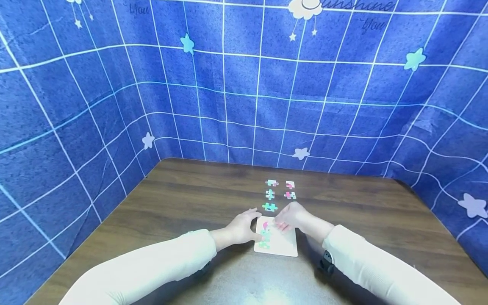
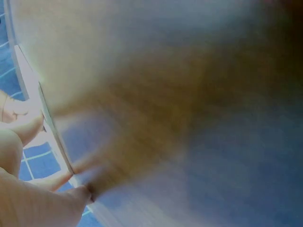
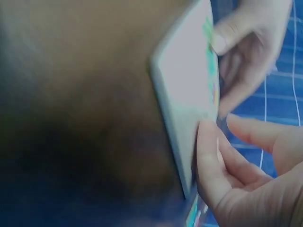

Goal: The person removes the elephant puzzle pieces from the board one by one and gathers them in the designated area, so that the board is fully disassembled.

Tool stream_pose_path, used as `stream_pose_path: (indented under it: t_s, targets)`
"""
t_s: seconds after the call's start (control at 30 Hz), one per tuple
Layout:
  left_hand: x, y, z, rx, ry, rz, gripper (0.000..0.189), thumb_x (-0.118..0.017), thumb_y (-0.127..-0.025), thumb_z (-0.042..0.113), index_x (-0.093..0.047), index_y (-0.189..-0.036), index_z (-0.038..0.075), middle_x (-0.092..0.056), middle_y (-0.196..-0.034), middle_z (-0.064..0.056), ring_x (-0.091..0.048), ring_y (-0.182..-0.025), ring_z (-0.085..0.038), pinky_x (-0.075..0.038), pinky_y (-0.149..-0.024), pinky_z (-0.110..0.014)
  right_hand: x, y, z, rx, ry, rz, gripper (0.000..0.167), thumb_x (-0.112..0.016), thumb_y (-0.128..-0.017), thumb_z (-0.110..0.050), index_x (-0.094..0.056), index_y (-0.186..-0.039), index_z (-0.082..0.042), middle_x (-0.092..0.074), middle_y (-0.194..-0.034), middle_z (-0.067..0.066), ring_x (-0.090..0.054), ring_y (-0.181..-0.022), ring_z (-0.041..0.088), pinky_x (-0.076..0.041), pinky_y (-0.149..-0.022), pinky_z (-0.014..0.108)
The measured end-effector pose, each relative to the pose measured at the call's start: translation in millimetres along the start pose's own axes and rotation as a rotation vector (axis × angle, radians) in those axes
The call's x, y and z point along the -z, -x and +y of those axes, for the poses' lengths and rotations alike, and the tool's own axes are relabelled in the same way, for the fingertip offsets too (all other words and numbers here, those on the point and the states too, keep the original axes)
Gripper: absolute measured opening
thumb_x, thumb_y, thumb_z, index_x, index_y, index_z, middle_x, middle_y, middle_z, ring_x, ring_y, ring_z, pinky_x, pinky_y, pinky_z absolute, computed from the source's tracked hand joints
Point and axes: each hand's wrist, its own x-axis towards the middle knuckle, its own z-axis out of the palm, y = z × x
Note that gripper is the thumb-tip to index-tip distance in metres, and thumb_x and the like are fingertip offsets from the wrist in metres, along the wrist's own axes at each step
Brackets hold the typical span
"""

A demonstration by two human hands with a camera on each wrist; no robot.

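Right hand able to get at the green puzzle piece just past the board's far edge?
Probably yes: the right hand is close, and the green puzzle piece lies uncovered on the table.

Puzzle pieces (image 1: 270, 207) flank a narrow lane beyond the board (image 1: 286, 248).

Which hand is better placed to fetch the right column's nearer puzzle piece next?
Probably the right hand: that puzzle piece lies just beyond it, while the left hand rests farther off, at the left edge of the board.
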Motion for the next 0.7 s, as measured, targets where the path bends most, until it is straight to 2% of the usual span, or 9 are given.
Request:
stream_pose_path:
  t_s: [0.13, 0.27, 0.53, 0.57, 0.7]
  targets:
    - [1.7, 0.7, 2.1, -0.009, 0.003, 0.015, 0.070, -0.080, -0.077, 0.019, -0.049, -0.135, -0.006, -0.038, -0.150, -0.025, -0.032, -0.142, -0.040, -0.028, -0.117, -0.053, -10.4, 4.3, 1.0, 0.031, -0.013, 0.079, 0.009, -0.073, -0.078, 0.001, -0.072, -0.085, 0.007, -0.072, -0.072, 0.016, -0.069, -0.061, 0.018, -0.060, -0.062, 0.030]
    - [1.3, 1.1, 3.6, -0.012, 0.007, 0.020, 0.069, -0.080, -0.077, 0.017, -0.049, -0.134, -0.007, -0.039, -0.149, -0.024, -0.032, -0.142, -0.041, -0.028, -0.117, -0.052, -13.7, 6.9, 0.6, 0.067, 0.006, 0.092, 0.005, -0.073, -0.077, 0.004, -0.073, -0.081, 0.007, -0.071, -0.066, 0.012, -0.067, -0.056, 0.014, -0.059, -0.058, 0.028]
    - [1.7, -0.2, 6.5, -0.024, 0.008, 0.030, 0.068, -0.081, -0.075, 0.014, -0.051, -0.131, -0.009, -0.043, -0.146, -0.025, -0.038, -0.138, -0.042, -0.031, -0.115, -0.052, -20.9, 9.6, -2.9, 0.074, 0.142, 0.128, 0.006, -0.078, -0.072, 0.001, -0.074, -0.075, -0.002, -0.067, -0.060, 0.005, -0.061, -0.051, 0.013, -0.054, -0.054, 0.023]
    - [-0.8, -2.5, 1.6, -0.044, -0.008, 0.039, 0.068, -0.080, -0.076, 0.018, -0.051, -0.131, -0.008, -0.044, -0.146, -0.024, -0.039, -0.137, -0.041, -0.033, -0.114, -0.050, -21.3, 10.1, -3.3, 0.070, 0.146, 0.134, 0.007, -0.079, -0.072, 0.000, -0.073, -0.075, -0.002, -0.067, -0.059, 0.005, -0.061, -0.050, 0.013, -0.054, -0.053, 0.023]
    - [-1.1, -2.2, 4.3, -0.043, -0.023, 0.038, 0.066, -0.080, -0.077, 0.016, -0.051, -0.131, -0.009, -0.045, -0.145, -0.026, -0.041, -0.135, -0.042, -0.035, -0.113, -0.049, -22.4, 10.6, -3.6, 0.054, 0.120, 0.144, 0.010, -0.080, -0.071, 0.001, -0.071, -0.076, -0.001, -0.066, -0.060, 0.006, -0.061, -0.051, 0.014, -0.055, -0.053, 0.024]
